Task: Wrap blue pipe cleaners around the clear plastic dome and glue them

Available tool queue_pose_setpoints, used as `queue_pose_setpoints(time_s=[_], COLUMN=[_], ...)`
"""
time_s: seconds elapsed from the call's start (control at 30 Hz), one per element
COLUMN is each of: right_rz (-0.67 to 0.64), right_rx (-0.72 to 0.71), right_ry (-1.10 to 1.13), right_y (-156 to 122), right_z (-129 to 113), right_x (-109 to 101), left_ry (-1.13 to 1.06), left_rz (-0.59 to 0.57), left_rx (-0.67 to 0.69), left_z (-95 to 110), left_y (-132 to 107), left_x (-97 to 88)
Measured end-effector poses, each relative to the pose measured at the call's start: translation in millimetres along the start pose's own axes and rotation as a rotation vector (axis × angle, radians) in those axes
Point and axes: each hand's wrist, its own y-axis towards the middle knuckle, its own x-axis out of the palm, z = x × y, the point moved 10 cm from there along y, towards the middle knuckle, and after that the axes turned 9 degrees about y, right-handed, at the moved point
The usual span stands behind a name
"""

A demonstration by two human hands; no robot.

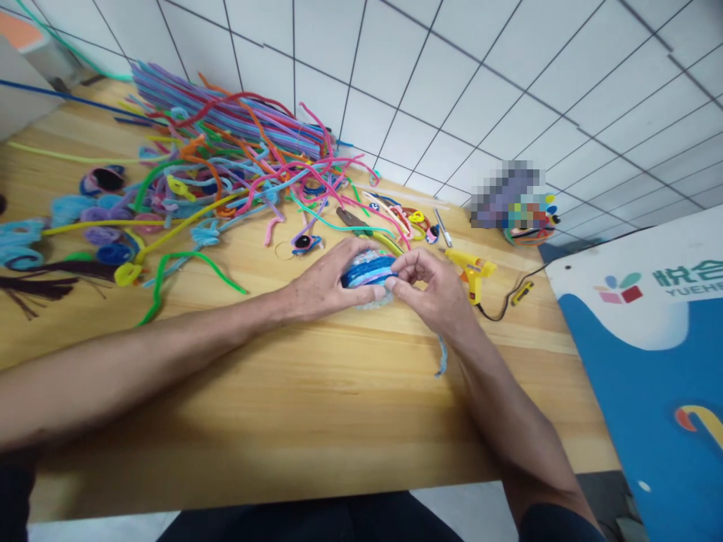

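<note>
A round ball (pixel 361 272) wrapped in bands of dark blue, light blue and purple pipe cleaner sits between my hands above the wooden table. My left hand (pixel 319 286) grips its left side, thumb along the lower edge and fingers over the top. At the ball's right side, the thumb and forefinger of my right hand (pixel 426 286) are pinched together on the wrapping. A light blue pipe cleaner (pixel 441 357) hangs out below my right palm; its upper part is hidden by the hand. Just behind the ball lie pliers (pixel 361 224) with yellow-green handles.
A large bundle of pipe cleaners (pixel 226 113) and a tangle of loose coloured ones cover the back left. A green pipe cleaner (pixel 163 278) lies by my left forearm. On the right are a yellow glue gun (pixel 471 272) with a cord, a yellow cutter (pixel 522 293) and a blue-white board (pixel 649 339).
</note>
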Motion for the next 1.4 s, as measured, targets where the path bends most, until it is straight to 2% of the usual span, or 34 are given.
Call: queue_pose_setpoints(time_s=[0.17,0.3,0.53,0.7,1.2,1.4], right_rz=[-0.032,-0.07,-0.119,-0.143,-0.125,-0.086], right_rx=[-0.008,-0.099,-0.282,-0.352,-0.354,-0.426], right_ry=[-0.006,-0.046,-0.276,-0.354,-0.341,-0.409], right_y=[-1.2,-0.4,-2.7,-4.4,-3.2,-7.9], right_z=[-1.5,-8.9,-29.9,-32.6,-27.9,-32.9], right_x=[-0.3,-3.9,-2.7,0.6,0.3,0.5], left_ry=[-0.023,-0.042,-0.131,-0.147,-0.197,-0.203], left_rz=[0.034,0.06,0.025,0.011,0.004,0.029], left_rx=[-0.052,-0.09,-0.083,-0.078,-0.108,-0.109], left_z=[-4.0,-8.4,-5.6,-6.5,-9.7,-10.5], left_y=[-3.0,-7.1,-7.9,-8.4,-8.8,-9.0], left_x=[-2.0,-4.0,2.0,3.6,5.2,3.5])
